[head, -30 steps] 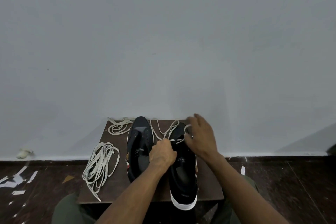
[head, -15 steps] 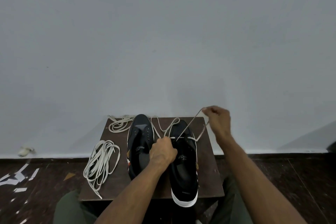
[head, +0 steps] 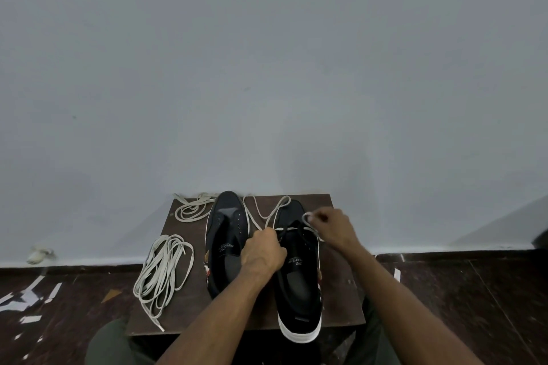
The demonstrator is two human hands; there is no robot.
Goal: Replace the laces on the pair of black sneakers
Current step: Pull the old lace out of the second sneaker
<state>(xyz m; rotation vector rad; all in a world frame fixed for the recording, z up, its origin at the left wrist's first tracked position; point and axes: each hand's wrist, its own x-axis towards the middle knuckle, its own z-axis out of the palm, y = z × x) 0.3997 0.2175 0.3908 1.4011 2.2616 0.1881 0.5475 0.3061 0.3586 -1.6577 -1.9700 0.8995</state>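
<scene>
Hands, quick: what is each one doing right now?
Left hand: fingers curled, gripping the lace at the right sneaker.
Right hand: pinching the same lace's other end.

Sneakers (head: 226, 240), laces (head: 163, 270) on table (head: 341, 299)

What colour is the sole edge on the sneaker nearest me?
White, on the right sneaker, whose sole edge shows best in the head view.

Dim, even light; soft shadows; wide-angle edge distortion.
</scene>
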